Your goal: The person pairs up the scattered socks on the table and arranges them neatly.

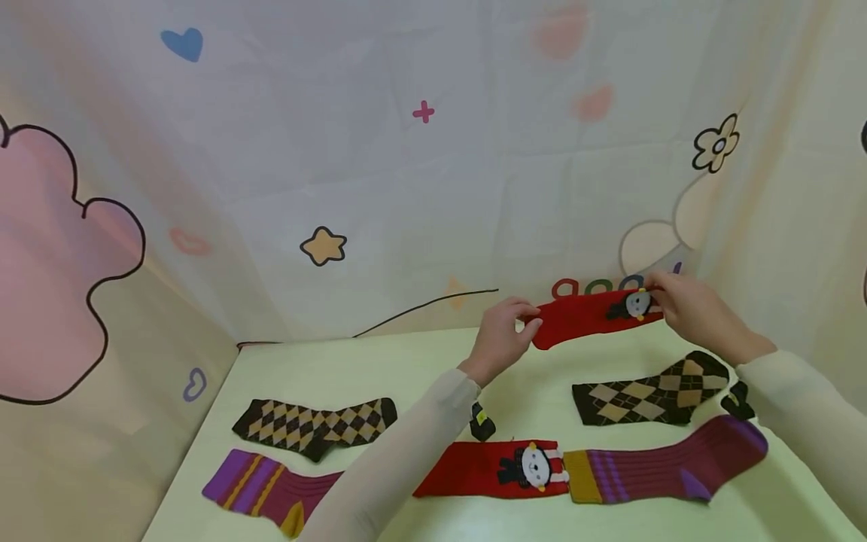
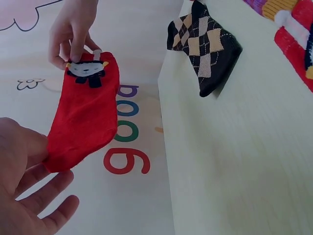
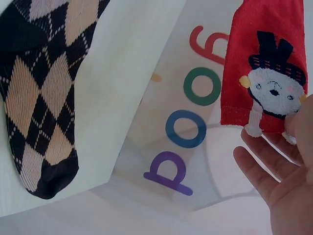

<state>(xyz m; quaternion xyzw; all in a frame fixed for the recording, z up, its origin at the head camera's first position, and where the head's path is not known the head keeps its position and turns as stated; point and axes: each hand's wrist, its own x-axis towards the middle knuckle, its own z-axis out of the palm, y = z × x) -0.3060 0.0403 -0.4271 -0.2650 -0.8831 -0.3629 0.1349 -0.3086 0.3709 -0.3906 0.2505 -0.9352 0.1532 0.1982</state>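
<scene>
A red sock (image 1: 582, 315) with a white animal face is stretched level above the back right of the table. My left hand (image 1: 500, 339) pinches its toe end between thumb and fingers. At the cuff end, beside the face, my right hand (image 1: 701, 312) grips it. In the right wrist view the thumb lies on the cuff of the red sock (image 3: 264, 58) with fingers behind. A matching red sock (image 1: 474, 470) lies on the table below, partly covered by the left sleeve. Under the held sock is a black and tan argyle sock (image 1: 637, 399).
Another argyle sock (image 1: 318, 423) lies at the left. In front of it a purple and maroon sock (image 1: 250, 485) is partly hidden by the left sleeve. A similar maroon sock (image 1: 650, 467) with a mustard cuff lies at the right. A patterned curtain (image 1: 379, 165) hangs behind the table (image 1: 298, 365).
</scene>
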